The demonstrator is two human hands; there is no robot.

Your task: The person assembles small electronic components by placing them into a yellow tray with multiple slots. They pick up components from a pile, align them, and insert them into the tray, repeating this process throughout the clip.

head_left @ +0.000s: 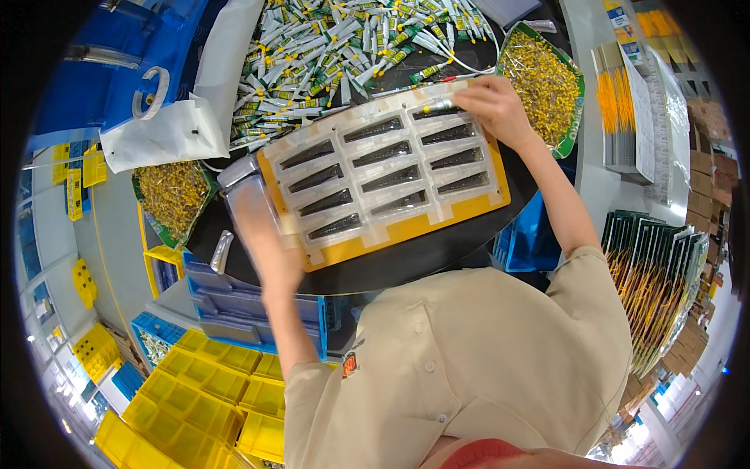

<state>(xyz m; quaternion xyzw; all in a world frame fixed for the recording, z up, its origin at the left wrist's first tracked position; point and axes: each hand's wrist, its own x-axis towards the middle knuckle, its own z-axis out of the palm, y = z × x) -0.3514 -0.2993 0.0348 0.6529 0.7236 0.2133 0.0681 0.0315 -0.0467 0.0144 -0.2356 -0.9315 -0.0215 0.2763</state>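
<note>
A yellow-edged board point(406, 228) lies tilted on the round black table, bearing a translucent plastic tray with rows of black, wedge-shaped recesses point(391, 153). At its upper right corner, my right hand point(492, 108) has its fingers pinched on a small whitish tube point(439, 105) over the top recess. My left hand point(262, 234), smeared by motion, is beside the board's left edge next to a clear plastic piece point(251, 191); its fingers cannot be made out. Beyond the board lies a heap of small white-and-green tubes point(336, 55) with yellow tips.
Green-edged bags of small yellow-topped parts flank the table, one at right point(541, 86) and one at left point(173, 195). A white sheet point(164, 137) hangs at the left. Yellow bins point(199, 383) stand lower left; stacks of cards point(652, 273) stand at the right.
</note>
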